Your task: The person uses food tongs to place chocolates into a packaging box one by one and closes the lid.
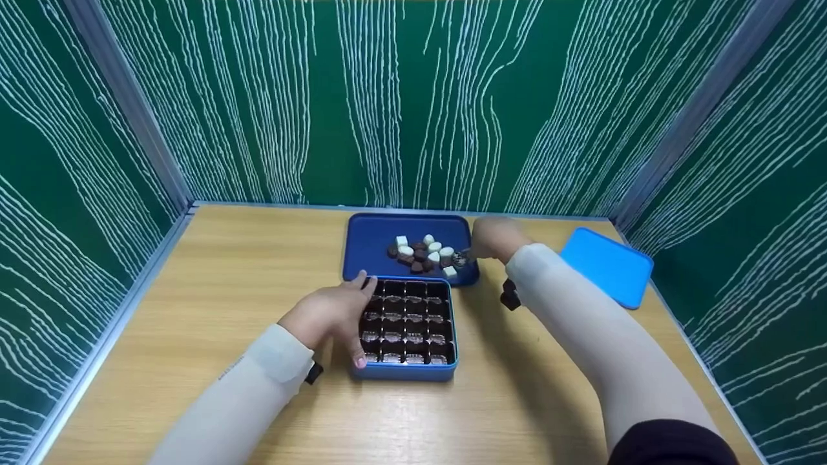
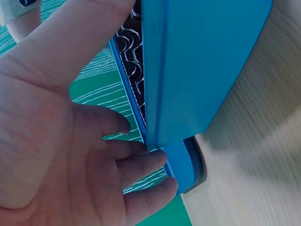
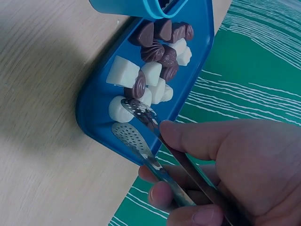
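Note:
My left hand [image 1: 333,316] rests against the left side of a blue box [image 1: 406,372], thumb at its near corner and fingers spread toward the far corner. A dark brown divided insert [image 1: 405,323] with square compartments fills the box. My right hand [image 3: 254,165] holds metal tongs [image 3: 174,155] with perforated tips. The tips are apart, right by a rounded white chocolate [image 3: 118,109] at one end of a dark blue tray [image 1: 368,240]. Other white and brown chocolates [image 3: 151,52] lie grouped on that tray.
A bright blue tray or lid [image 1: 610,268] lies at the right of the wooden table [image 1: 258,258]. Green panels [image 1: 258,103] with white wavy lines stand at the back and both sides. The box stands directly in front of the dark blue tray.

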A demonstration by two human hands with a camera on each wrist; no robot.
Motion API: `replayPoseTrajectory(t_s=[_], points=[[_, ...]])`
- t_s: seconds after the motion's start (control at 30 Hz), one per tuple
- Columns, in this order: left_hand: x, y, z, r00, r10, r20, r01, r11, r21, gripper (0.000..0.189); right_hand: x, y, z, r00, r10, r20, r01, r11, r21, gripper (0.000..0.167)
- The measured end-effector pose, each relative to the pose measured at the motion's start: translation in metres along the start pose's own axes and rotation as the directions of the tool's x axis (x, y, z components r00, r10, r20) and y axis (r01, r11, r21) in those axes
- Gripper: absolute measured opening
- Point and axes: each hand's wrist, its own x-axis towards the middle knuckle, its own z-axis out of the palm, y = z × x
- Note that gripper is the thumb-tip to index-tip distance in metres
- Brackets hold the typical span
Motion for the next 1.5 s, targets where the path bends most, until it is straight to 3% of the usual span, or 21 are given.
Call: replayPoseTrajectory(t_s=[0.33, 0.73, 0.97, 1.13, 1.23, 1.33, 1.5], points=[[0.000, 0.002, 0.002, 1.000, 0.005, 0.000, -0.005, 0.999, -0.038, 0.165, -0.006, 0.002, 0.005, 1.000, 0.022, -0.004, -0.022, 1.000, 0.001, 0.034], [0.001, 0.002, 0.003, 1.000, 0.003, -0.006, -0.004, 0.998, -0.066, 0.167, -0.014, 0.008, 0.003, 0.997, -0.042, -0.060, 0.039, 0.998, -0.047, 0.047], [0.002, 0.005, 0.004, 1.000, 0.014, -0.010, -0.015, 0.996, -0.089, 0.165, -0.024, 0.010, -0.013, 0.992, -0.102, -0.078, 0.094, 0.990, -0.107, 0.049], [0.002, 0.005, 0.004, 1.000, -0.001, -0.002, 0.001, 0.997, -0.077, 0.165, -0.042, 0.003, -0.030, 0.988, -0.135, -0.079, 0.121, 0.980, -0.156, 0.039], [0.003, 0.004, 0.004, 1.000, 0.004, 0.005, -0.004, 0.997, -0.074, 0.165, -0.056, -0.002, -0.039, 0.987, -0.147, -0.063, 0.133, 0.975, -0.178, 0.042], [0.004, 0.003, 0.003, 1.000, 0.006, 0.006, -0.006, 0.997, -0.074, 0.165, -0.070, -0.010, -0.046, 0.981, -0.189, -0.052, 0.174, 0.962, -0.211, 0.047], [0.005, 0.004, 0.003, 1.000, 0.007, 0.010, -0.006, 0.998, -0.062, 0.164, -0.084, -0.024, -0.044, 0.950, -0.311, -0.032, 0.288, 0.911, -0.295, 0.041]])
